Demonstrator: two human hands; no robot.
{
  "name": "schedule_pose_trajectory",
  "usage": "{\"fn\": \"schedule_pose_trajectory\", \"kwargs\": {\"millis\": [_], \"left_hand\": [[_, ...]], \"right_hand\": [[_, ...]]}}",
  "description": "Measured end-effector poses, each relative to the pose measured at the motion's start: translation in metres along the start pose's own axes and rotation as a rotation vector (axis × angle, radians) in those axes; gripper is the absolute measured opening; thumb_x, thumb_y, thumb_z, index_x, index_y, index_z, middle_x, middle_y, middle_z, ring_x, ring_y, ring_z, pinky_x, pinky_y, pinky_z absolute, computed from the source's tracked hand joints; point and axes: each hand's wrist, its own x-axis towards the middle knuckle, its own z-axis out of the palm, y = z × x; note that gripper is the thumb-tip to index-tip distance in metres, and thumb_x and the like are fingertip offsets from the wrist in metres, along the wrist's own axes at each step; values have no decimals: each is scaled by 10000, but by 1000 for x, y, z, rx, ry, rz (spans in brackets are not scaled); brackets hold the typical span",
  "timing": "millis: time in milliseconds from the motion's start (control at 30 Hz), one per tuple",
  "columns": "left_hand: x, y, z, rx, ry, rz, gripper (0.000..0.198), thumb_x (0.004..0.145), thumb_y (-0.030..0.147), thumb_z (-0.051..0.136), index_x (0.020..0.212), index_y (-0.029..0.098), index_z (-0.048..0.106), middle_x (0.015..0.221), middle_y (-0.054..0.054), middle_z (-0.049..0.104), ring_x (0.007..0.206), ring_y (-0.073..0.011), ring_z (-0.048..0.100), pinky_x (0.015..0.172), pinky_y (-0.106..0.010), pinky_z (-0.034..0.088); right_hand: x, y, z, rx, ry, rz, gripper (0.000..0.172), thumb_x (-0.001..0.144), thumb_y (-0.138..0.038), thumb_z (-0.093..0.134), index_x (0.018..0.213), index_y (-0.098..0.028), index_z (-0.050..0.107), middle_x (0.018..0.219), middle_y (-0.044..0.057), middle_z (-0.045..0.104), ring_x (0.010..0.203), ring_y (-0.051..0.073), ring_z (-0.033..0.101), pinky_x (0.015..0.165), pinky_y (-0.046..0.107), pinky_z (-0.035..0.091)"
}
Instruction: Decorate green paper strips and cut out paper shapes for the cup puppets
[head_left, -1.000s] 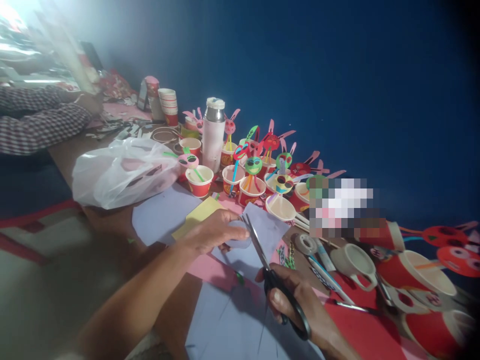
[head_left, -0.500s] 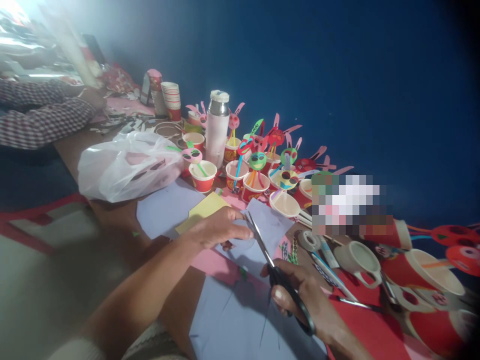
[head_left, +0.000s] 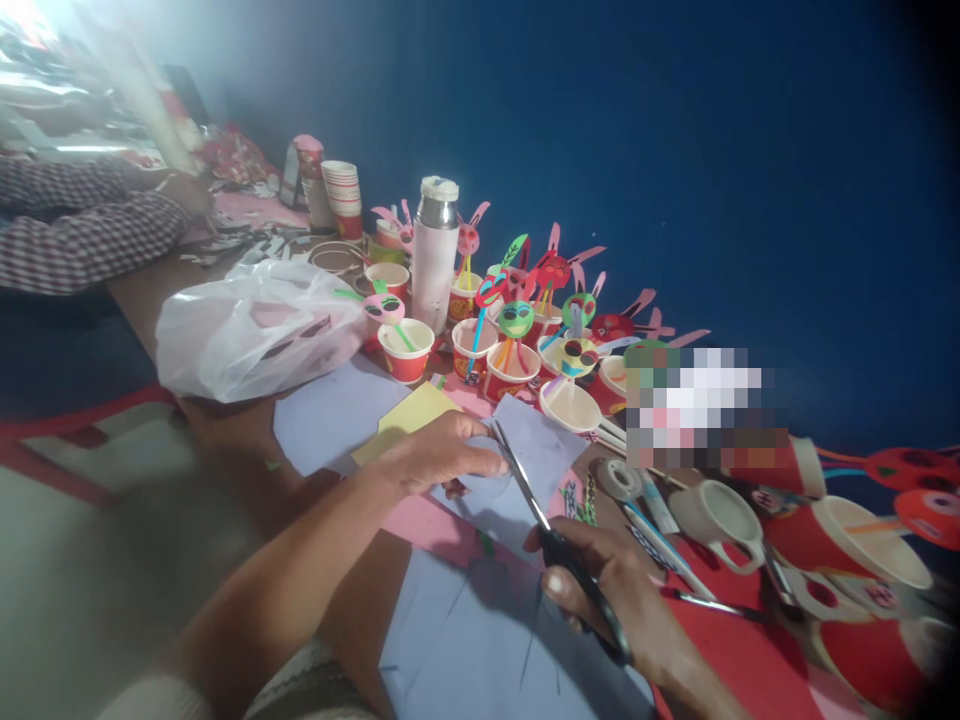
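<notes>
My right hand (head_left: 600, 580) grips black-handled scissors (head_left: 521, 475), their blades pointing away from me and close together. Between the thumb and fingers of my left hand (head_left: 442, 455) is a piece of lavender paper (head_left: 491, 490), next to the blades. Its outline is partly hidden by my fingers. Behind it lies another part of lavender paper (head_left: 536, 435); whether the two are one sheet I cannot tell. Underneath are pink paper (head_left: 427, 525) and a large lavender sheet (head_left: 465, 640) with thin dark lines. A yellow sheet (head_left: 405, 420) lies just beyond my left hand.
Paper cups (head_left: 405, 355) with colourful paper faces on straws stand along the blue wall, around a white flask (head_left: 435, 260). A plastic bag (head_left: 255, 335) sits at left; a mug (head_left: 716, 520) and pens (head_left: 675, 555) lie at right. A person's checked sleeve (head_left: 82, 235) is at far left.
The scissor blades have come slightly closer together. My left hand stays on the paper in almost the same place.
</notes>
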Motion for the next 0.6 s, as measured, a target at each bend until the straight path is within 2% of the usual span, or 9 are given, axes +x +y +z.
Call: {"fn": "schedule_pose_trajectory", "kwargs": {"millis": [200, 333, 433, 600], "left_hand": [[2, -2, -2, 31, -24, 57, 292, 652, 324, 703, 885, 151, 678, 530, 67, 518, 419, -69, 465, 358, -150, 364], [5, -5, -1, -33, -27, 126, 275, 634, 347, 736, 784, 135, 643, 511, 65, 509, 373, -50, 421, 339, -155, 336], [7, -5, 0, -52, -7, 155, 296, 613, 371, 755, 718, 126, 626, 495, 66, 491, 370, -43, 408, 356, -164, 357], [7, -5, 4, -72, 47, 178, 377, 605, 414, 763, 791, 101, 667, 573, 35, 536, 439, -60, 453, 386, -178, 391]], "right_hand": [[0, 2, 1, 40, 6, 2, 519, 744, -688, 641, 805, -175, 591, 559, -50, 444, 456, 88, 410, 433, 206, 311], [2, 5, -1, 42, 66, -55, 538, 770, -685, 612, 906, -165, 621, 543, -54, 463, 430, 88, 415, 422, 207, 358], [2, 3, -2, 35, 84, -53, 582, 766, -719, 580, 909, -155, 610, 504, -61, 450, 407, 94, 408, 407, 215, 368], [3, -1, 0, 50, 52, -39, 636, 742, -760, 566, 888, -142, 596, 515, -55, 454, 410, 88, 408, 407, 212, 368]]}}
